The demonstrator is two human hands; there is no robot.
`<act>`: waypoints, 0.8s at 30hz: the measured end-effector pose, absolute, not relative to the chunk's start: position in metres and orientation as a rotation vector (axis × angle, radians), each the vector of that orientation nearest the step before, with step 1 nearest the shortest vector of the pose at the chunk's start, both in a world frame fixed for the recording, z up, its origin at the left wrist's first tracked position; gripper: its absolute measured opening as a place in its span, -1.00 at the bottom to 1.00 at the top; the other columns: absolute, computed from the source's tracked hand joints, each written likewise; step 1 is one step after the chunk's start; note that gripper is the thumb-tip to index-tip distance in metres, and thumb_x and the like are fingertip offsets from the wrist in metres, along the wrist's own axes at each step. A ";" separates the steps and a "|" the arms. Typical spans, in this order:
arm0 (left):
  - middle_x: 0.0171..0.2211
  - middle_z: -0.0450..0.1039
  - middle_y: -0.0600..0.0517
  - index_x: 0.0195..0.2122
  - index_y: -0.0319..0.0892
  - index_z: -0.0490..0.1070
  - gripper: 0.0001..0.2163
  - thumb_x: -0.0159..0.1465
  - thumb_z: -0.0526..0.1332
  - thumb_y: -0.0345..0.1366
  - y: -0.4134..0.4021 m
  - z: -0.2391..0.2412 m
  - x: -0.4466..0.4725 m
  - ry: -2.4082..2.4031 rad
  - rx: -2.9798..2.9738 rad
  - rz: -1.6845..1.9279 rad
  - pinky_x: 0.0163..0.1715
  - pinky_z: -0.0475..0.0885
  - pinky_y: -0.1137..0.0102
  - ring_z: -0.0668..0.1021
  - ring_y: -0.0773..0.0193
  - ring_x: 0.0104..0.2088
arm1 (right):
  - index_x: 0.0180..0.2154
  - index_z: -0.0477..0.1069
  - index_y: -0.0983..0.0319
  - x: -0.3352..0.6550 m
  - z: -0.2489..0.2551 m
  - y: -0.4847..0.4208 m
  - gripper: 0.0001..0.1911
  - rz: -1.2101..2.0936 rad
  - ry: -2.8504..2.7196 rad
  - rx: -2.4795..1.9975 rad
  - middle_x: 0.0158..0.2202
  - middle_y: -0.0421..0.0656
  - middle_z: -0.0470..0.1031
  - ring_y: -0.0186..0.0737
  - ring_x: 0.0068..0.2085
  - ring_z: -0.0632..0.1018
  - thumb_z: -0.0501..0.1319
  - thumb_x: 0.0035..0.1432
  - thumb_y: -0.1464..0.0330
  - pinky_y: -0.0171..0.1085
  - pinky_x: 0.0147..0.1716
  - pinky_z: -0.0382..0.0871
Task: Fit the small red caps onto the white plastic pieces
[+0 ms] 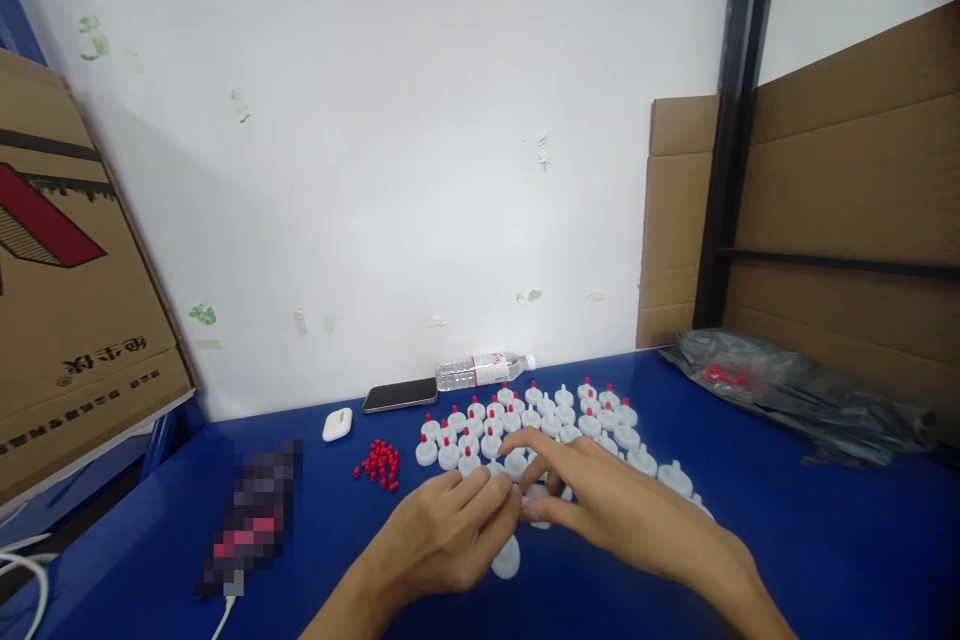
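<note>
Left hand (454,532), fingers bunched, nearly meets right hand (592,490), whose thumb and fingers curve around a white cap (538,493), its axis hidden; whether either pinches anything I cannot tell. Beyond them on the counter (637,580), spouted caps (448,456) stand with long axes vertical, spouts upward, many red-tipped.

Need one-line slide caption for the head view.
Left hand and right hand close together among white caps, many red-tipped; loose red tips lie left on blue table.
</note>
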State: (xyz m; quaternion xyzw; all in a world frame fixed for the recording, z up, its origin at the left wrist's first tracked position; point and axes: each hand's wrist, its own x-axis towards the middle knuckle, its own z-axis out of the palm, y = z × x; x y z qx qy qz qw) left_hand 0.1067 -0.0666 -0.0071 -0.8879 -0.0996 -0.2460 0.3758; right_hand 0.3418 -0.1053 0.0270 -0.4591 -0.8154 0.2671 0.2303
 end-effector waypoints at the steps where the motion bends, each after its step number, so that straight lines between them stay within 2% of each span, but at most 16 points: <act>1: -0.34 0.47 -0.04 -0.12 -0.29 0.43 -0.84 0.40 0.07 -0.42 -0.066 -0.007 0.107 -0.268 -2.266 -0.646 -0.57 0.39 0.41 0.55 0.25 -0.36 | 0.18 0.26 -0.10 0.341 0.027 -0.106 -0.57 0.721 -2.247 -1.266 -0.13 -0.19 0.52 -0.10 -0.05 0.50 0.19 0.31 0.11 -0.20 -0.05 0.35; 4: -0.34 0.49 -0.05 -0.11 -0.28 0.41 -0.82 0.42 0.02 -0.43 -0.064 -0.007 0.107 -0.305 -2.250 -0.727 -0.53 0.40 0.41 0.54 0.26 -0.38 | 0.19 0.29 -0.09 0.339 0.028 -0.106 -0.50 0.649 -2.275 -1.262 -0.13 -0.19 0.51 -0.07 -0.05 0.49 0.25 0.25 0.06 -0.20 -0.07 0.35; 8: -0.31 0.51 -0.06 -0.10 -0.25 0.41 -0.85 0.39 0.07 -0.43 -0.064 -0.008 0.105 -0.337 -2.223 -0.793 -0.48 0.41 0.38 0.53 0.24 -0.37 | 0.17 0.34 -0.10 0.336 0.027 -0.107 -0.55 0.618 -2.299 -1.212 -0.11 -0.20 0.52 -0.07 -0.03 0.48 0.22 0.28 0.05 -0.21 -0.06 0.33; 15: -0.44 0.40 0.02 -0.23 -0.22 0.38 -0.83 0.41 0.00 -0.42 -0.065 -0.008 0.106 -0.333 -2.333 -0.706 -0.56 0.25 0.38 0.42 0.26 -0.45 | 0.20 0.32 -0.13 0.337 0.025 -0.105 -0.50 0.635 -2.303 -1.239 -0.15 -0.19 0.50 -0.07 -0.06 0.49 0.26 0.24 0.05 -0.21 -0.09 0.35; 18: -0.50 0.35 0.05 -0.30 -0.21 0.35 -0.81 0.40 -0.01 -0.43 -0.066 -0.008 0.112 -0.349 -2.395 -0.813 -0.57 0.16 0.37 0.35 0.28 -0.51 | 0.19 0.31 -0.14 0.336 0.024 -0.107 -0.50 0.622 -2.300 -1.245 -0.15 -0.19 0.51 -0.06 -0.06 0.50 0.26 0.24 0.04 -0.21 -0.10 0.36; 21: -0.53 0.32 0.06 -0.38 -0.19 0.32 -0.77 0.41 -0.01 -0.42 -0.064 -0.009 0.113 -0.417 -2.445 -0.983 -0.55 0.12 0.36 0.31 0.30 -0.53 | 0.20 0.30 -0.16 0.337 0.022 -0.105 -0.52 0.525 -2.294 -1.223 -0.10 -0.20 0.54 -0.04 -0.02 0.51 0.24 0.27 0.10 -0.21 -0.09 0.36; 24: -0.57 0.28 0.06 -0.47 -0.16 0.27 -0.69 0.43 -0.07 -0.42 -0.055 -0.006 0.096 -0.560 -2.468 -1.144 -0.52 0.13 0.37 0.30 0.31 -0.54 | 0.16 0.34 -0.07 0.350 0.023 -0.095 -0.60 0.338 -2.260 -1.258 -0.09 -0.18 0.57 -0.04 -0.08 0.55 0.20 0.30 0.23 -0.21 -0.13 0.36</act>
